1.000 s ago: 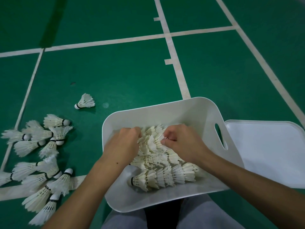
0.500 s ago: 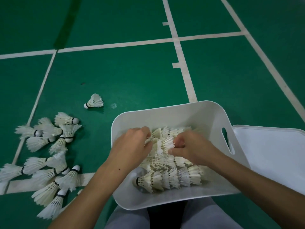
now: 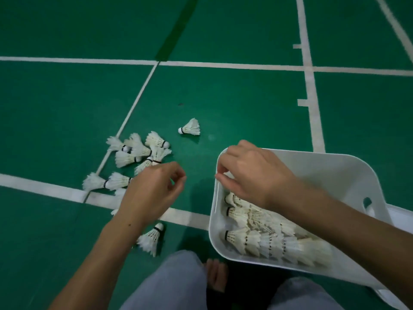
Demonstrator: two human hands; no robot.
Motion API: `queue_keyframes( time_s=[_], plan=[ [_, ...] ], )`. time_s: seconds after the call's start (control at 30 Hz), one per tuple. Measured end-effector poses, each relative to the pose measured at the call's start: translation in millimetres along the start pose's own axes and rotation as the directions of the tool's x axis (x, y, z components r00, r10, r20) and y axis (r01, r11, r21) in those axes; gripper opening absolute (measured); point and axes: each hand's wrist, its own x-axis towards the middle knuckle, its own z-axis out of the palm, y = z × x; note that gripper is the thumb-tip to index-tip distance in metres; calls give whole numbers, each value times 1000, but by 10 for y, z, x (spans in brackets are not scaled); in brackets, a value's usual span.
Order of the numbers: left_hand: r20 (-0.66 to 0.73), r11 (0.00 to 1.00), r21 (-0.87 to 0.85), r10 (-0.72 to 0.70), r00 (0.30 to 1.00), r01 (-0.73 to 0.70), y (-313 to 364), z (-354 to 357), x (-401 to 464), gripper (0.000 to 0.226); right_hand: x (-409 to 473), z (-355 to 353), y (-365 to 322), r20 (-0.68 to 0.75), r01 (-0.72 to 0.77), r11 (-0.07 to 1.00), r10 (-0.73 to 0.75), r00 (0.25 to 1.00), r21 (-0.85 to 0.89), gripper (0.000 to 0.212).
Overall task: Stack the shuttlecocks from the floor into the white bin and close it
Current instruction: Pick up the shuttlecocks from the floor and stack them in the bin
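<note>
The white bin sits on the green floor at my right, holding rows of nested white shuttlecocks. My right hand hovers over the bin's near-left corner, fingers curled loosely, nothing visibly in them. My left hand is out over the floor left of the bin, fingers curled and apart, empty, just right of a loose cluster of shuttlecocks. One shuttlecock lies alone farther out. Another lies under my left forearm. The bin's white lid shows at the right edge.
White court lines cross the green floor. My knees in grey trousers and a bare foot are at the bottom, close to the bin's near edge.
Both hands have come up out of the bin's shuttlecock pile. The left hand has moved left over the floor; the right is at the bin's left corner. The view swung left.
</note>
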Motion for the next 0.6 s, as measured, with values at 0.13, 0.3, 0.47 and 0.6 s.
queue_keyframes(
  time_s=[0.13,0.3,0.47,0.6],
  plan=[
    [102,985,-26,-169,980,173,-599,-19,-256,2,371,172,-305,16,169,985,-169,985,25,26],
    [133,878,-140,-442,887,459,-1128,-11,-665,5,739,521,-686,153,266,961,-274,949,73,21],
    [183,806,-8,-581,793,592,-1425,119,-1112,14,988,1003,-1158,447,299,939,-344,826,169,17],
    [180,770,38,-632,753,637,-1374,447,-1269,31,1061,1398,-1381,501,279,948,-317,805,152,30]
  ],
)
